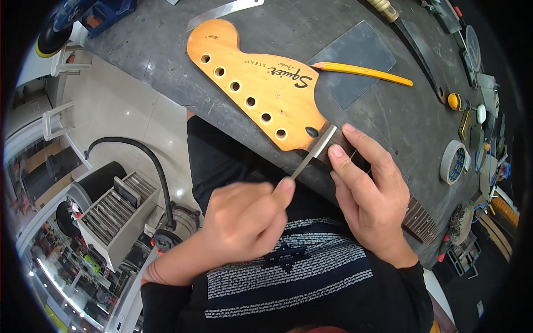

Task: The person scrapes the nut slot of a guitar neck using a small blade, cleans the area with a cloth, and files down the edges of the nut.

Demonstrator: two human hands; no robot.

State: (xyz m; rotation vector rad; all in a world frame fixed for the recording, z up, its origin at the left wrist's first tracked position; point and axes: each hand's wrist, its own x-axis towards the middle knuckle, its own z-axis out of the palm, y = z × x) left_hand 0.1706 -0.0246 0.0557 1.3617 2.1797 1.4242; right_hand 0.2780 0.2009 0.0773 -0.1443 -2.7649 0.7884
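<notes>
A guitar neck [261, 72] with a honey-coloured wooden headstock lies slantwise over the bench's near edge, its dark fretboard running to the lower right. My left hand [239, 219], slightly blurred, is closed on a narrow metal file [304, 164]. The file crosses the neck where headstock meets fretboard; a pale strip shows along its far part, and I cannot tell whether that is the nut or the file's shine. My right hand [369, 191] grips the neck just beside it. Its thumb and forefinger press near the file's far end, with other fingers curled at the neck's near side.
A yellow pencil [366, 72] rests across a dark sheet of sandpaper [355, 61] behind the neck. Beyond are a metal blade [225, 12], a long wood-handled tool [419, 47] and a tape roll [454, 161]. On the floor at left, a black hose [158, 161] curves past a grey rack [119, 213].
</notes>
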